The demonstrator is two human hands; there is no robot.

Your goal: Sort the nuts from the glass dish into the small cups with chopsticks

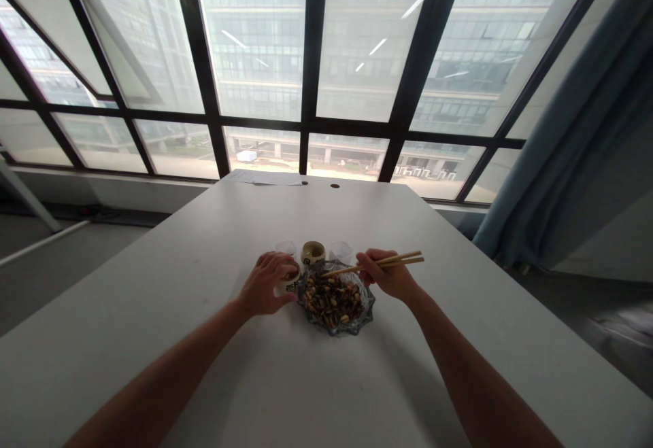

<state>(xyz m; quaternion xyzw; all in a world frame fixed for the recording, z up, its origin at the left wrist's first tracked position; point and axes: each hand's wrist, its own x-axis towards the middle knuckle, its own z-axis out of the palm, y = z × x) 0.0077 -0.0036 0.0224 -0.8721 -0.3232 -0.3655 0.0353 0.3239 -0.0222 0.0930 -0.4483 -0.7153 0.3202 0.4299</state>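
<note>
Right hand [383,274] pinches chopsticks [400,257], tips in the nut mix [332,300] heaping the glass bowl [368,316] between the hands; left hand [266,283] grips a cup [292,286] alongside, and uneven pinching could drop pieces

I get bright, hazy daylight through the far windows [357,88], white glare streaks, soft shadows across the near counter [306,380], and stretched edges.

A clear, scalloped bowl [360,325] sits upright, heaped with brown pieces [332,302], some of them paler. Pale wooden chopsticks [405,256] slant leftward over it (tips down at the heap's far edge); just beside its left rim is a small cream cup [290,287] with dark lettering, apparently holding something brown
</note>
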